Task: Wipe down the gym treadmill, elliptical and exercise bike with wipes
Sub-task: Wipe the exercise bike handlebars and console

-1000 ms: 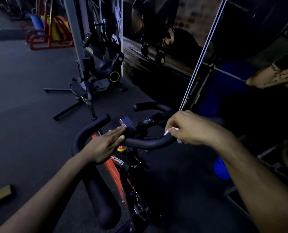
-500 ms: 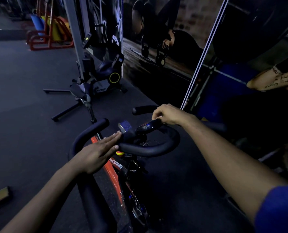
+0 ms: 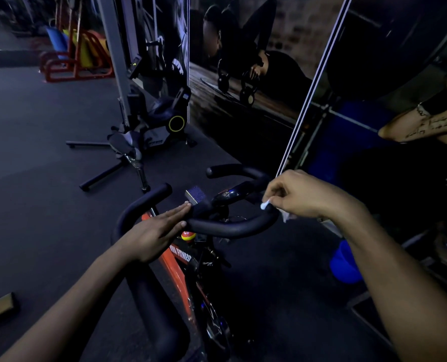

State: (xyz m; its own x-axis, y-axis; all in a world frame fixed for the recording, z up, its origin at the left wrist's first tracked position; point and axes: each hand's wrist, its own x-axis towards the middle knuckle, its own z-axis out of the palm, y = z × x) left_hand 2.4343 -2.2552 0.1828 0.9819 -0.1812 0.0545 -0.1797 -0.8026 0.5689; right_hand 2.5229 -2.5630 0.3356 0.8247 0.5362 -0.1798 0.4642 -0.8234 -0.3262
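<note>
The right hand (image 3: pixel 303 195) curls its fingers around a white wipe (image 3: pixel 265 205), pinching it against the right bend of the handlebar (image 3: pixel 230 228); a second bit of white shows below the hand at its 6 o'clock. The left hand (image 3: pixel 151 231) lies flat with fingers straight, fingertips touching the handlebar's middle near the small console (image 3: pixel 196 195), holding nothing. The handlebar belongs to the bike (image 3: pixel 176 267), which has an orange frame and a red-and-yellow knob (image 3: pixel 188 235) just under the bar. From the right hand, the console sits at 9 o'clock and the bar's far horn at 10 o'clock. A blue bucket (image 3: pixel 343 265) stands on the floor (image 3: pixel 34 178) at 5 o'clock from the right hand. Well apart at 11 o'clock stands another machine (image 3: pixel 162 121) with a yellow ring, and beyond it red frames (image 3: pixel 73 58). Dark wall posters (image 3: pixel 256 61) run along the right.
</note>
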